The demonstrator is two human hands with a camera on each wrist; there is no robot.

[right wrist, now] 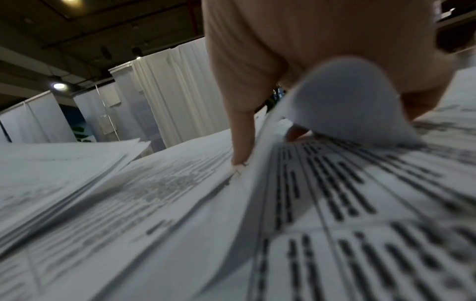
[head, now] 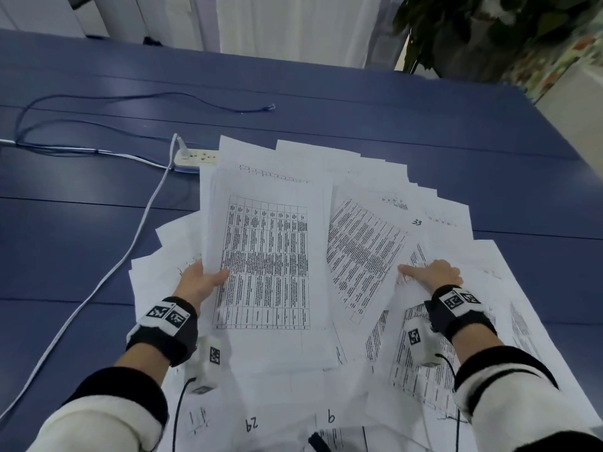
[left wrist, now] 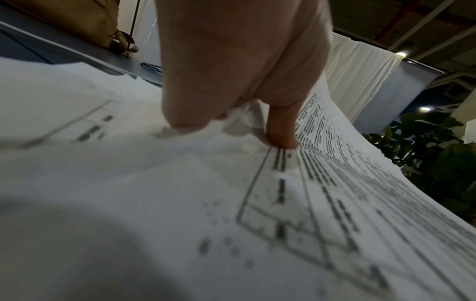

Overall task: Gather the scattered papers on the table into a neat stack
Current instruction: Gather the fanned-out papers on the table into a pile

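White printed sheets lie scattered and overlapping across the near half of the blue table (head: 424, 125). My left hand (head: 208, 279) grips a thick bundle of papers (head: 267, 256) by its left edge. Its thumb lies on the table-printed top page and its fingers are hidden underneath. In the left wrist view the thumb (left wrist: 280, 132) presses on that page. My right hand (head: 424, 272) pinches the edge of a tilted sheet (head: 362, 252) just right of the bundle. In the right wrist view one finger (right wrist: 242, 138) presses on the paper beside a curled-up sheet (right wrist: 347, 97).
A white power strip (head: 195, 157) lies just behind the papers at the left, and its white cable (head: 130, 249) runs toward the near-left edge. A thin blue cable (head: 130, 99) loops further back. A leafy plant (head: 489, 34) stands beyond the far right corner. Loose numbered sheets (head: 251, 425) lie nearest me.
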